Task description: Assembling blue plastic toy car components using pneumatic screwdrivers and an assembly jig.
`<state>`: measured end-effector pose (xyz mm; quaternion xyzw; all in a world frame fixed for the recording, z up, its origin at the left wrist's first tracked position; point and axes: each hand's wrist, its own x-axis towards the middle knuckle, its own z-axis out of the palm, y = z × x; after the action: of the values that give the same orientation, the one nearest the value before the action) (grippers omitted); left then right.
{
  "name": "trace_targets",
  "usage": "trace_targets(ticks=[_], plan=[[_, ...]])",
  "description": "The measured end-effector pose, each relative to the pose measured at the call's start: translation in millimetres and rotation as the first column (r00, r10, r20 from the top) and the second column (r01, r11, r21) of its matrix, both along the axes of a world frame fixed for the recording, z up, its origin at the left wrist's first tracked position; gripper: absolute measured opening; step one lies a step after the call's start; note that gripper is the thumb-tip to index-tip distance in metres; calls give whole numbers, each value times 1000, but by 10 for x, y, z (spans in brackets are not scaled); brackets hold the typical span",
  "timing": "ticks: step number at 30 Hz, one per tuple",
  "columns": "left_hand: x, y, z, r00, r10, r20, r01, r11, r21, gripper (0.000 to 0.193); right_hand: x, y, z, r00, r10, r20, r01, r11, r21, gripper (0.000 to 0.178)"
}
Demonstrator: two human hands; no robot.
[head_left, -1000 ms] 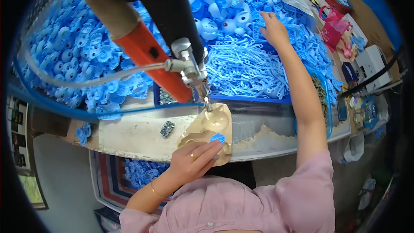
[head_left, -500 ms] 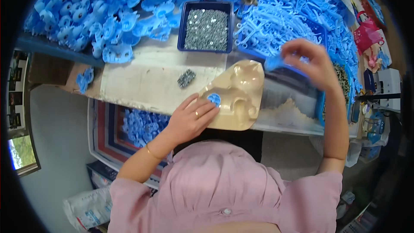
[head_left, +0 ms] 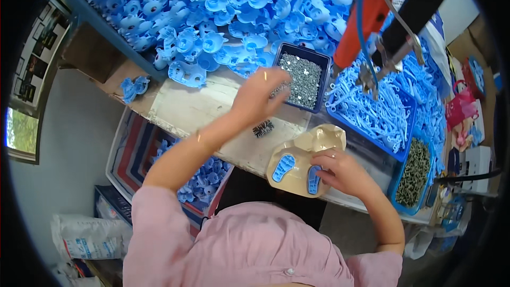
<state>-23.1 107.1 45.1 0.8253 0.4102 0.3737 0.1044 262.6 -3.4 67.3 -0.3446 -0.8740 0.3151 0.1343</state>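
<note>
A beige moulded fixture (head_left: 277, 178) lies at the table's front edge with two blue leg-shaped plastic parts in its hollows. One blue part (head_left: 284, 167) sits in the left hollow. On the other blue part (head_left: 313, 179), in the right hollow, my right hand (head_left: 340, 170) rests with thumb and fingers closed at its upper end. My left hand (head_left: 260, 97), smeared by motion, is at the left edge of a dark blue tray (head_left: 304, 107) of small metal screws; its fingertips are too blurred to show a hold. A little heap of screws (head_left: 263, 128) lies below that hand.
Blue plastic shells (head_left: 212, 2) are heaped along the back. A red-orange power screwdriver (head_left: 357, 29) hangs above a bin of thin blue parts (head_left: 372, 111). At right stands a tub of greenish-brown pieces (head_left: 414, 175). Below the table edge, a striped container (head_left: 133, 170) holds blue parts.
My left hand has left the fixture and moved up to the screw tray. My right hand has come down from the blue parts bin to the fixture, where two leg-shaped parts now show. The view has shifted.
</note>
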Motion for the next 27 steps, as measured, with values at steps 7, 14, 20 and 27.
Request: trace_targets(ticks=[7, 14, 20, 27], plan=[[-3, 1910, -164, 964, 265, -19, -262, 960, 95, 43, -1, -47, 62, 986, -167, -23, 166, 985, -45, 18], [-425, 1551, 330, 334, 203, 921, -48, 979, -199, 30, -93, -133, 199, 963, -237, -125, 238, 971, -8, 14], [-983, 190, 241, -59, 220, 974, 398, 900, -179, 30, -744, -75, 26, 712, -532, -459, 288, 817, -500, 37], [-192, -927, -139, -56, 444, 894, 684, 669, -290, 28, -1057, -71, 201, 481, -396, -782, 274, 916, -295, 49]])
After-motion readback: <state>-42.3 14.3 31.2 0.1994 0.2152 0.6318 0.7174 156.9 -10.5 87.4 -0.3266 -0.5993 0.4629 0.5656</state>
